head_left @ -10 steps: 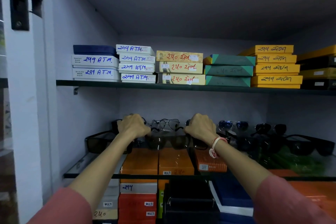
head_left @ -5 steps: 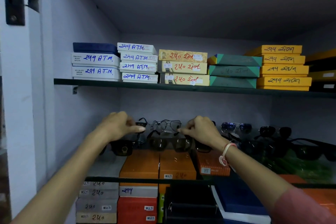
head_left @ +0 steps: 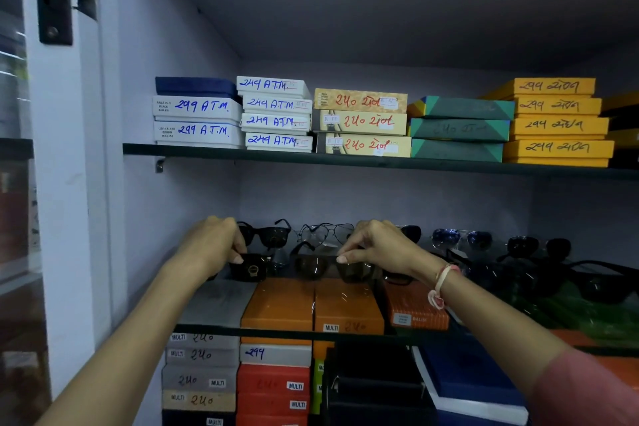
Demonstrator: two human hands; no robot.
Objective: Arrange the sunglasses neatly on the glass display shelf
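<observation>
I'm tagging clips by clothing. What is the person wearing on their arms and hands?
Both hands are bare: no gloves, no rings visible. The right hand has a pink-and-white thread band tied round the wrist. A dusty-pink sleeve covers the right upper arm, ending near the elbow. The left hand and forearm are bare.

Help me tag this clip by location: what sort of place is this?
Probably an eyewear shop's stock shelving. Many dark sunglasses sit in rows on a glass display shelf, with stacked flat cardboard boxes bearing handwritten numbers above, and boxes labelled "MULTI" below.
</observation>
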